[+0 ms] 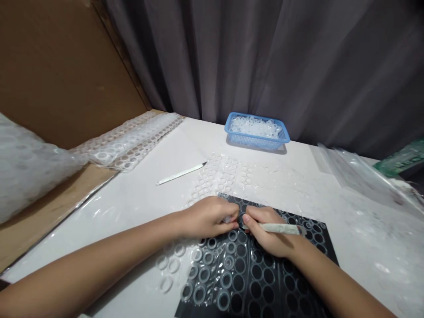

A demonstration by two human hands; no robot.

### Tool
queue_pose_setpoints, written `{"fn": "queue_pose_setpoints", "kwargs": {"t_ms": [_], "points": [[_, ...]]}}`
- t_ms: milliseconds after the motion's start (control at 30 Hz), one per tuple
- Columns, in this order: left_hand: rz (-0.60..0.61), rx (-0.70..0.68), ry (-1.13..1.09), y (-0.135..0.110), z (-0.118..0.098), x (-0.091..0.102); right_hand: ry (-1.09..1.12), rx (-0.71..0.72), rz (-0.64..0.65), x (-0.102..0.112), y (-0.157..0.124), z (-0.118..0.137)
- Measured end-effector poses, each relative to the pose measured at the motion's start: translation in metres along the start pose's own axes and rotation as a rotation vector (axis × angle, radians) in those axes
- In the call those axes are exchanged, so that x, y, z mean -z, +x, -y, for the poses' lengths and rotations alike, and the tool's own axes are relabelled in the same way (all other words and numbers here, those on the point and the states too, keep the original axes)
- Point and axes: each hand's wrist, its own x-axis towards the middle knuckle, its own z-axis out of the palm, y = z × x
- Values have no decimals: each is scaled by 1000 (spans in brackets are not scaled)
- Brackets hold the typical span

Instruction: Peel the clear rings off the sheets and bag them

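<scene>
My right hand (268, 229) is closed round a slim, pen-like white tool (281, 228), whose dark end points back over the wrist. Its other end is hidden by my fingers. Close beside it, my left hand (215, 217) is closed, with a bit of translucent plastic (227, 219) showing between the fingers. Both hands rest over a black sheet (331, 249), which lies under clear plastic film covered with rows of rings and round holes. Translucent rings (199, 293) sit on the film's left part, and others lie on the white table just left of the black sheet.
A blue basket (256, 141) of translucent rings stands at the back by a grey curtain (238, 57). Another pen-like white tool (180, 174) lies on the table (139, 212). Ring-patterned plastic sheets (129, 141) are at left, clear bags (367, 176) at right.
</scene>
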Motion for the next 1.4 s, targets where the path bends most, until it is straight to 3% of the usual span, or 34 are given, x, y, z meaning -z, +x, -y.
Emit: {"fn": "queue_pose_setpoints", "kwargs": {"t_ms": [133, 200, 267, 433, 567, 767, 967, 1067, 1200, 1267, 1400], "points": [[-43, 71, -450, -2, -3, 17, 42, -12, -8, 0, -2, -2], [-112, 78, -545, -4, -5, 23, 93, -2, -19, 0, -3, -4], [-106, 74, -507, -5, -6, 25, 172, 13, -18, -1, -4, -5], [59, -29, -155, -4, -2, 12, 340, 51, 49, -4, -6, -5], [91, -116, 50, -2, 2, 1, 219, 94, 49, -5, -6, -1], [47, -198, 310, -4, 2, -4, 70, 73, 49, -5, -6, 5], [108, -275, 281, -2, -2, 0, 57, 88, 43, -4, -3, 6], [143, -266, 84, -2, -4, 15, 45, 70, 44, -4, -3, 6], [34, -163, -196, -5, -8, 35, 107, 50, 48, -3, -5, 4], [17, -110, -207, -7, -8, 38, 202, 62, 53, -2, -5, 3], [111, -19, -93, -8, -7, 28, 344, 96, 91, -2, -7, 3]]}}
